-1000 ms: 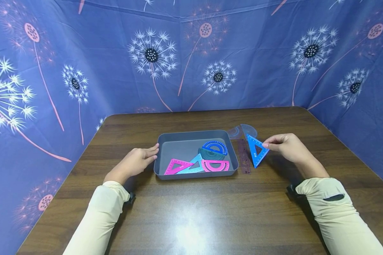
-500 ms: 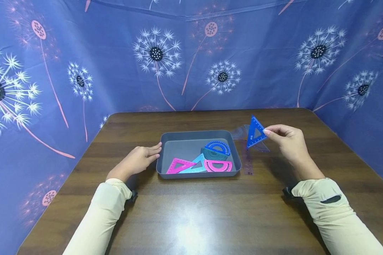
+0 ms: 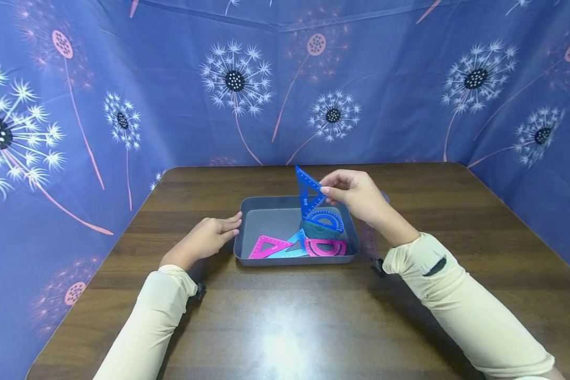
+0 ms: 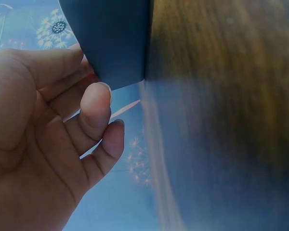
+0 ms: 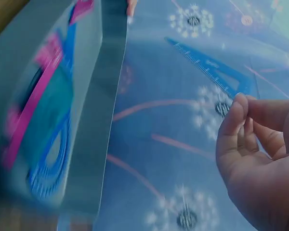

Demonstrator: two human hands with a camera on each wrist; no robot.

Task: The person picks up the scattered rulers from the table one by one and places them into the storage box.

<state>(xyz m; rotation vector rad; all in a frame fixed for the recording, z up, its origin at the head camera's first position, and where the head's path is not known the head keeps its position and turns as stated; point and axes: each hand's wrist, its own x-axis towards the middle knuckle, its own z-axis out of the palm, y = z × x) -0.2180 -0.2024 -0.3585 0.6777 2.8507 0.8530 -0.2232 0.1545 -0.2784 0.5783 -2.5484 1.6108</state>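
My right hand (image 3: 361,198) pinches a blue set square (image 3: 304,203) by one corner between thumb and fingers, tilted up above the grey tray (image 3: 261,219). In the right wrist view the set square stands clear of the tray wall. My left hand (image 3: 201,241) touches the tray's left end with its fingertips; in the left wrist view they lie against the outer wall. Inside the tray are a pink set square (image 3: 257,251), a light blue set square (image 3: 285,254), a pink protractor (image 3: 311,250), a dark teal protractor (image 3: 314,231) and a blue protractor (image 3: 336,228).
A clear purple ruler (image 3: 369,245) lies right of the tray, partly behind the right forearm. A bluish edge (image 3: 386,196) shows behind the right hand; the rest is hidden. The brown table (image 3: 266,316) ends at a blue dandelion-print cloth (image 3: 171,79).
My right hand has lifted the blue set square off the table's right side and carried it left to above the tray. The left hand stays at the tray's left end.
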